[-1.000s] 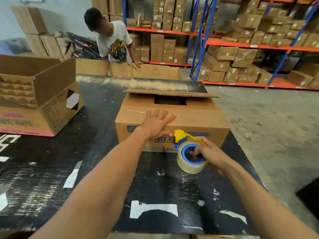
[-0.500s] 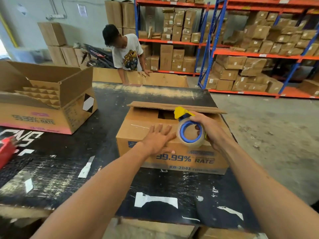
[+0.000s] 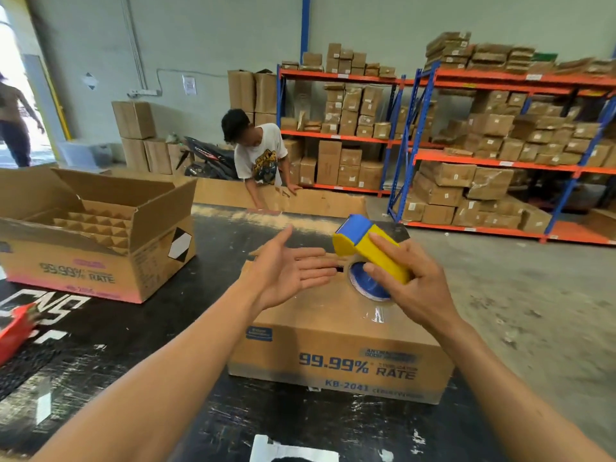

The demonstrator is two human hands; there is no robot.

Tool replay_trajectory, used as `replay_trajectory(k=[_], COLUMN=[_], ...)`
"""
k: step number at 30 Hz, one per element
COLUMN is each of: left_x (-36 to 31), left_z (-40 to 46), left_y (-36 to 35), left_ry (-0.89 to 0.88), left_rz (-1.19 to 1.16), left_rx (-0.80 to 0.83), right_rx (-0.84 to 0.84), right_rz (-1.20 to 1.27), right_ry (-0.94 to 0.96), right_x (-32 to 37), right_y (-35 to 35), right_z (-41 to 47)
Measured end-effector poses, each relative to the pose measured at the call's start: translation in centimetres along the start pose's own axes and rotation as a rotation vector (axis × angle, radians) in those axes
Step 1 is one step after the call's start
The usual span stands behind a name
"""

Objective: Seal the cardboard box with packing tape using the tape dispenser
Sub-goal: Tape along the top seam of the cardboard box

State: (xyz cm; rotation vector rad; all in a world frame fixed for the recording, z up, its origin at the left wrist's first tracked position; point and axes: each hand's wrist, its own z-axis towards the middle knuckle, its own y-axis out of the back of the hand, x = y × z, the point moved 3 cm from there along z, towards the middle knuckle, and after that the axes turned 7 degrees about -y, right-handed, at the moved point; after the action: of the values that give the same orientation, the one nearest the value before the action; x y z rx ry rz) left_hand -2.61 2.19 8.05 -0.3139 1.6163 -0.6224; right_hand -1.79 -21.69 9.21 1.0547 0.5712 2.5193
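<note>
A brown cardboard box (image 3: 333, 341) printed "99.99% RATE" stands on the black table in front of me. My right hand (image 3: 410, 288) grips the yellow and blue tape dispenser (image 3: 363, 248) with its clear tape roll, held just above the box top near the centre seam. A shiny strip of clear tape (image 3: 378, 315) runs from the roll down toward the box's near edge. My left hand (image 3: 286, 271) hovers palm-up and spread over the left part of the box top, fingers pointing at the dispenser. The far flaps are hidden behind my hands.
An open box (image 3: 100, 241) with cardboard dividers sits at the left on the table (image 3: 166, 328). A red object (image 3: 15, 328) lies at the left edge. A person (image 3: 260, 158) leans over cardboard sheets at the far side. Shelving racks (image 3: 483, 155) with cartons stand at the right.
My right hand lifted the dispenser from the box's front face onto its top. My left hand came off the front face and turned palm-up above the top. The view tilted upward.
</note>
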Motion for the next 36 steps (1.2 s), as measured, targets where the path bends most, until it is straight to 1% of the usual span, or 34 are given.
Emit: replay_trajectory(k=[2,3,7,11,14,17,19,21,23,25,27,29,33,36], left_x=[0.2,0.3,0.4,-0.2,-0.8,-1.6,-2.5,-4.0,-6.0,-7.6,-8.3,-8.0,-5.7,-4.1], left_z=[-0.1,-0.2,-0.2,0.4,1.0,1.3,1.6,1.9,2.5,3.1,4.2,5.1,6.1,6.2], left_y=[-1.1,-1.5,-1.1,-2.1,-1.8,-1.0,-0.4,1.3,3.7,5.8,7.2,8.6,12.5,15.4], left_ry=[-0.021,-0.025,-0.075,-0.124,-0.168,-0.252,-0.301,-0.335,-0.345,-0.328,-0.357,-0.392,-0.399,-0.399], left_rz=[0.008,0.028,0.003,0.085,0.156,0.272,0.27,0.22,0.153,0.185,0.232,0.242,0.264,0.315], left_rx=[0.001,-0.016,-0.124,-0.24,-0.39,-0.567,-0.657,-0.721,-0.744,-0.739,-0.715,-0.725,-0.738,-0.796], right_rx=[0.11,0.124,0.07,0.083,0.103,0.193,0.281,0.343,0.38,0.407,0.44,0.469,0.53,0.618], right_rz=[-0.157,-0.185,-0.081,0.002,0.028,0.065,0.068,0.085,0.159,0.216,0.211,0.183,0.122,0.044], right_ry=[0.06,0.074,0.13,0.078,0.063,0.019,-0.008,-0.05,-0.148,-0.206,-0.225,-0.239,-0.276,-0.284], right_x=[-0.7,-1.1,-1.4,-1.7,-1.9,-1.9,-1.7,-1.9,-2.9,-4.1,-5.2,-6.0,-7.2,-7.1], right_y=[-0.9,-1.1,-1.1,-1.7,-2.4,-3.9,-5.2,-5.8,-5.7,-5.6,-6.8,-8.6,-11.3,-13.2], right_z=[0.0,0.0,0.3,0.9,1.9,3.2,4.6,6.5,8.5,10.0,11.4,12.4,12.9,12.9])
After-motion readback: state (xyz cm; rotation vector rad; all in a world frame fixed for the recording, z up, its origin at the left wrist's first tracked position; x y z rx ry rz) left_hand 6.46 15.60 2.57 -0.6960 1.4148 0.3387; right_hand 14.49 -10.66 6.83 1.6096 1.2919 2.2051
